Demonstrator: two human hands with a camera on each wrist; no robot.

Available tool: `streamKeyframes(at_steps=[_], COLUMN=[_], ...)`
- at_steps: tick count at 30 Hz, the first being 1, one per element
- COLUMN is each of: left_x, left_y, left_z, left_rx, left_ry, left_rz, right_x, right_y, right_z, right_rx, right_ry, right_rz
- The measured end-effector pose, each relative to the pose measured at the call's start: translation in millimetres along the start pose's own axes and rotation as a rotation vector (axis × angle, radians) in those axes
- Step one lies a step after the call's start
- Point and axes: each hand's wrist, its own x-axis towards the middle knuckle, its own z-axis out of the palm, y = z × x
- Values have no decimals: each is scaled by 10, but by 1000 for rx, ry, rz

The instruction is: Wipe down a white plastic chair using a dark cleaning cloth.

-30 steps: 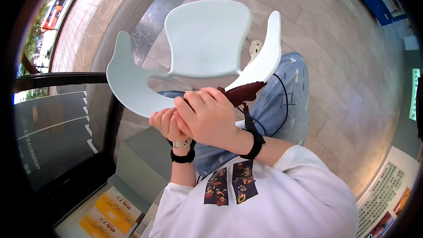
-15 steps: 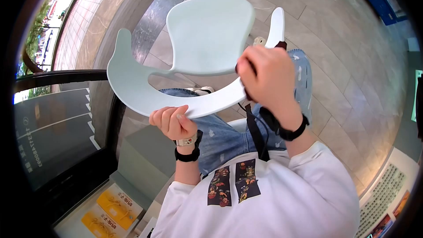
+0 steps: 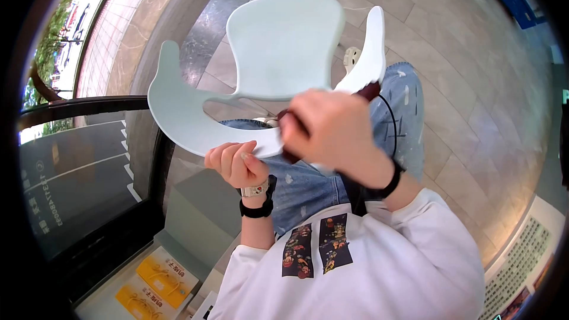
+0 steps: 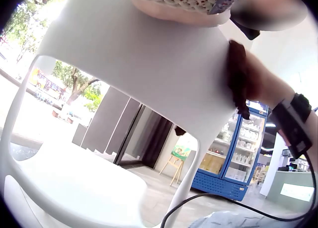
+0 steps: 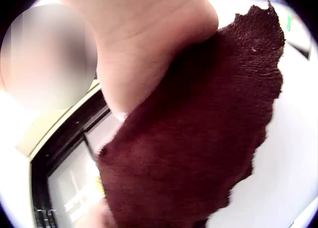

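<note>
A pale, white-looking chair (image 3: 284, 47) stands before me, its curved back rail nearest my body. My left hand (image 3: 237, 165) grips the near edge of that rail, fingers curled over it. Blurred in the head view, my right hand (image 3: 332, 130) holds a dark red cloth (image 3: 370, 90) over the right part of the rail. In the right wrist view the cloth (image 5: 198, 128) hangs wide with a ragged edge, under the palm. The left wrist view shows the underside of the back rail (image 4: 144, 64), with the cloth (image 4: 237, 74) wrapped at its edge.
Below the chair are my legs in jeans (image 3: 403, 101) on a tiled floor (image 3: 450, 71). A black-framed glass panel (image 3: 83, 172) stands at left, near yellow packages (image 3: 163, 275). A black cable (image 4: 238, 200) hangs from the right wrist. Blue-framed fridges (image 4: 228, 153) stand beyond.
The right hand started next to the left hand, went right along the rail with the cloth, and has since come part way back left. The left hand has kept its grip on the rail.
</note>
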Motion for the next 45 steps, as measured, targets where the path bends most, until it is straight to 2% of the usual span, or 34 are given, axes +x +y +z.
streamKeyframes(at_steps=[2, 3, 5, 8, 11, 14, 16, 17, 18, 22, 24, 27, 30, 32, 36, 37, 41, 44, 45], left_x=[23, 24, 20, 16, 18, 29, 36, 30, 22, 0, -24, 7, 35, 58, 59, 52, 47, 36, 26], left_y=[7, 2, -1, 2, 9, 18, 9, 7, 15, -9, -16, -10, 1, 24, 14, 11, 5, -4, -11], left_z=[-7, -6, -5, 4, 4, -8, 4, 5, -5, 4, -6, -15, -16, -30, -59, -50, -30, -38, -40], left_rx=[-3, -5, -7, -7, -1, 5, 5, 4, 2, 12, 19, 13, -4, 0, -15, -25, -28, -25, -23], left_ry=[-11, -3, 0, 7, 7, 4, 5, 4, -3, -3, -12, -24, -34, -58, -103, -94, -61, -56, -52], left_rz=[28, 39, 37, 27, 16, 14, 18, 18, 17, 20, 9, 29, 37, 30, 25, 24, 33, 38, 42], right_x=[122, 180, 232, 315, 240, 128, 92, 73, 32, -110, -139, -121, -94, -78, 78, 92, 82, 69, 57], right_y=[322, 460, 750, 1101, 1183, 1034, 837, 687, 516, -43, -44, 113, 282, 473, 880, 969, 1064, 971, 896], right_z=[-176, -265, -373, -420, -313, -171, -134, -164, -124, 171, 235, 233, 162, 87, -73, -109, -197, -165, -195], right_rx=[-53, 59, 45, 309, 555, 552, 402, 205, 175, -7, -37, -34, -45, -100, 16, 61, 380, 418, 282], right_ry=[-4, 25, -61, -156, -10, 289, 375, 340, 314, 236, 257, 348, 314, 327, 367, 349, 236, 314, 332], right_rz=[48, 14, 150, 228, 32, -47, -147, -292, -335, -187, -180, -338, -433, -426, -501, -472, -96, -76, -133])
